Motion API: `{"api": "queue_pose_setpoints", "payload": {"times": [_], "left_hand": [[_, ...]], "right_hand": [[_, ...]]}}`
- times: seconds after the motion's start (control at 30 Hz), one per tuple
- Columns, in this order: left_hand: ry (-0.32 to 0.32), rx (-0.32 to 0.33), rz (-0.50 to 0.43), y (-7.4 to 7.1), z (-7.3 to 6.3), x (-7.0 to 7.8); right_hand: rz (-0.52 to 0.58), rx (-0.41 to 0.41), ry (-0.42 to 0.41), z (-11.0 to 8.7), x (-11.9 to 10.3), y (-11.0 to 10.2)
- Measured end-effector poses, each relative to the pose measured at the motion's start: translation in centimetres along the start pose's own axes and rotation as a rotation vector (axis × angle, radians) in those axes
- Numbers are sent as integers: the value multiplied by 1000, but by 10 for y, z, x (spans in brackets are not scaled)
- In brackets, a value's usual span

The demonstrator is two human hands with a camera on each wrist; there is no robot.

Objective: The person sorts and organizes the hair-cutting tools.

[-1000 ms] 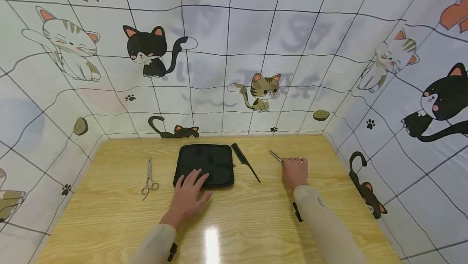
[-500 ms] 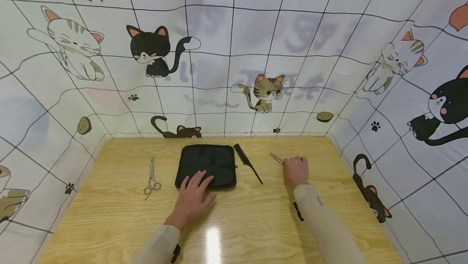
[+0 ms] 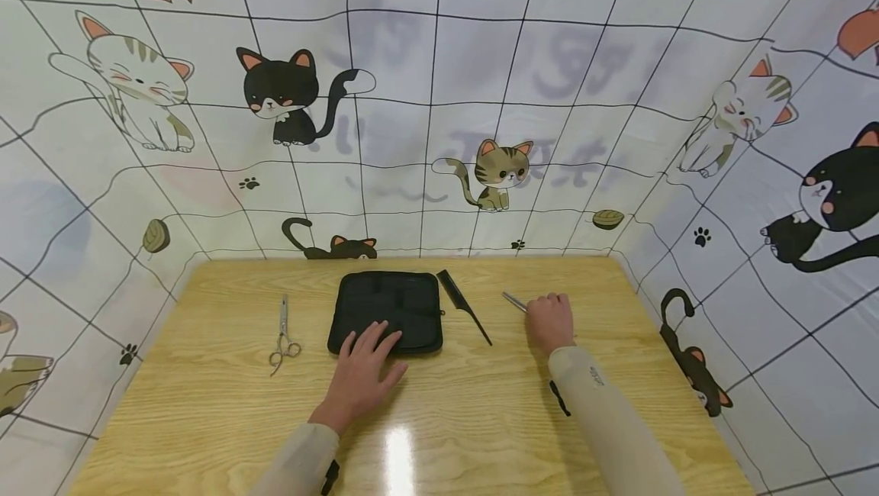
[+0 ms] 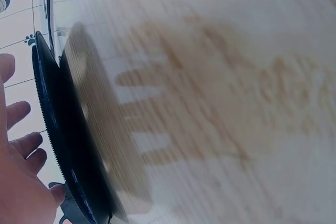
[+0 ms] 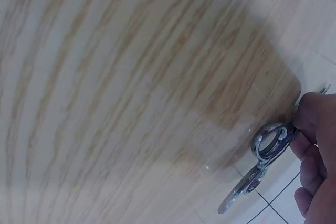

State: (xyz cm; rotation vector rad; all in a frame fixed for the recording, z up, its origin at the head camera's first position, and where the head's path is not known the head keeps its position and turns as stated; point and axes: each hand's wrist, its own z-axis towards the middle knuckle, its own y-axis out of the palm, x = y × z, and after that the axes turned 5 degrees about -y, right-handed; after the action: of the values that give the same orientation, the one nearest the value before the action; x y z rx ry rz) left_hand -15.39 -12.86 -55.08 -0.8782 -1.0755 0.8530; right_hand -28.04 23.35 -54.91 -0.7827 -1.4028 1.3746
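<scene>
In the head view my left hand (image 3: 362,378) has its fingers spread over the near edge of a black zippered case (image 3: 405,305). The left wrist view shows that case's zipper edge (image 4: 52,145) beside the fingers. Off to the right, my right hand (image 3: 549,322) grips a pair of metal scissors, whose blades (image 3: 513,301) point to the far left. Their finger rings (image 5: 270,142) stick out from under the thumb in the right wrist view; the part inside the hand is hidden. A black tail comb (image 3: 463,305) lies between the case and the right hand.
Another pair of scissors (image 3: 283,336) lies left of the case, blades pointing away. All of this is on a light wooden table (image 3: 467,435). A cat-printed wall covering (image 3: 398,137) rises at the table's far edge and along both sides.
My right hand has shifted slightly left with the scissors in its grip. My left hand stays almost still at the case's near edge. The head view has turned a little.
</scene>
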Motion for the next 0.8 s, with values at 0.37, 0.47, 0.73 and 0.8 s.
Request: {"api": "queue_pose_setpoints", "payload": {"times": [0.37,0.47,0.73,0.8], "left_hand": [[3,-8,18,-2,0,-2],[4,-7,14,-3,-1,-2],[12,-8,9,-3,0,-3],[6,-26,8,-3,1,-3]], "right_hand": [[74,-8,-1,0,1,-9],[111,-20,-4,0,1,-13],[130,-35,-34,5,1,-25],[133,-35,-38,5,0,-26]]}}
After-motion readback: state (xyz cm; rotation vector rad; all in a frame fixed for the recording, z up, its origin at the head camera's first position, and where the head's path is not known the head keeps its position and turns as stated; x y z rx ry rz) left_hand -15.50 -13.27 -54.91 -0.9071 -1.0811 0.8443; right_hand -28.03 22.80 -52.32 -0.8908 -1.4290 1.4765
